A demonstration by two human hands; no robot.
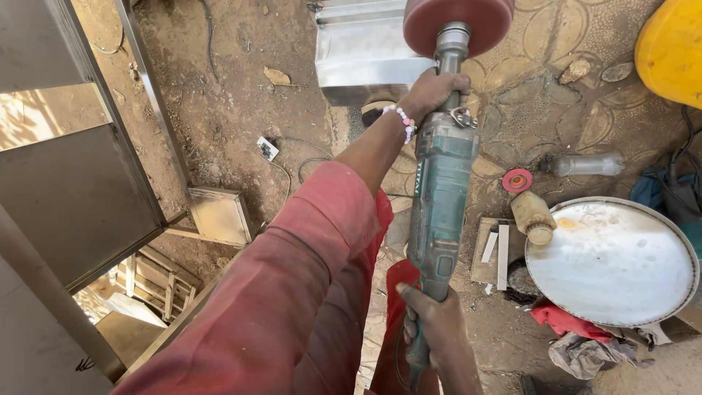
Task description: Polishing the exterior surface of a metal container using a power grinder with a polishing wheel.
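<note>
Item: long green-bodied electric polishing machine (pixel 440 183) with a grey metal neck and a dark red round buffing wheel (pixel 459 23) at its far end. Held out lengthwise over the dirt ground, wheel meeting the upper edge of a shiny folded stainless-steel sheet piece (pixel 362 55) that lies on the ground.

Left hand (pixel 431 91): grip closed fully around the neck just behind the wheel; white-and-pink bead bracelet (pixel 401 118) at the wrist, faded red sleeve (pixel 292 292) on the arm.

Right hand (pixel 433 325): grip closed around the rear handle, near the cable end.

Progress, as judged: the wheel is at the steel piece, so polishing looks under way; how much surface is finished cannot be told, as most of the piece lies out of frame.

Surroundings: round shiny metal disc (pixel 614 263), small red abrasive disc (pixel 517 180), clear plastic bottle (pixel 585 164), yellow container (pixel 673 47), steel cabinet panels (pixel 73 183).
</note>
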